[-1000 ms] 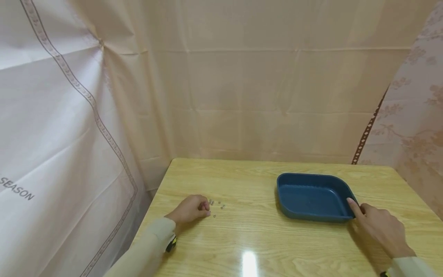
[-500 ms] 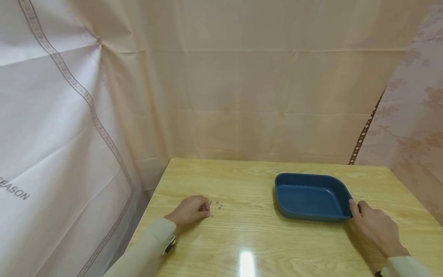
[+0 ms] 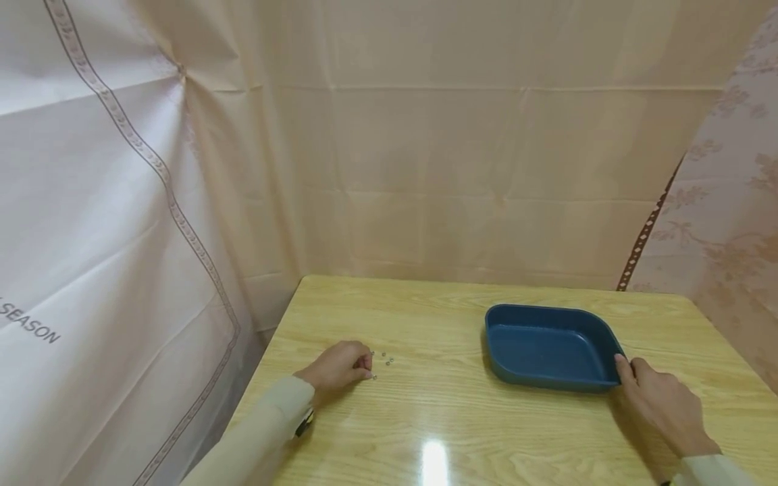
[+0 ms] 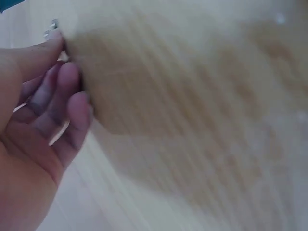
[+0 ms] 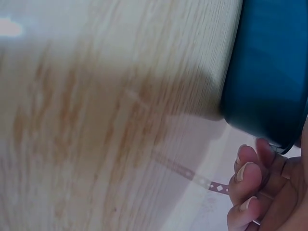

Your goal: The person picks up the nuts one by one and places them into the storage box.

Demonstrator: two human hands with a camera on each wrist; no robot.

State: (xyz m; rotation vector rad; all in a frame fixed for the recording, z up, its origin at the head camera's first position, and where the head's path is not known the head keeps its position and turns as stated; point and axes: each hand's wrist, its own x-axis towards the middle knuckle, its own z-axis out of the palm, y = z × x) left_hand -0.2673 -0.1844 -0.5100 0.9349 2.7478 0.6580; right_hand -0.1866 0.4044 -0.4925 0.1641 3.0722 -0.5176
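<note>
In the head view, several tiny metal ring-like pieces (image 3: 387,364) lie scattered on the wooden table (image 3: 462,418). My left hand (image 3: 337,366) rests beside them with its fingers bent, its thumb close to the nearest piece (image 3: 374,377). The left wrist view shows blurred metal bits (image 4: 54,24) just beyond the thumb tip; whether any piece is pinched is hidden. My right hand (image 3: 662,405) grips the near right corner of a dark blue rectangular tray (image 3: 550,386), thumb over the rim. In the right wrist view its fingers (image 5: 246,178) curl below the tray's end.
The tray stands on the right half of the table, and no pieces show inside it. Beige cloth (image 3: 413,169) hangs behind the table. White printed cloth (image 3: 109,236) drapes along the left, and floral cloth (image 3: 729,223) along the right.
My left hand has shifted slightly right, toward the loose pieces, and covers some that showed earlier. The right hand stays on the tray. The whole view sways a little.
</note>
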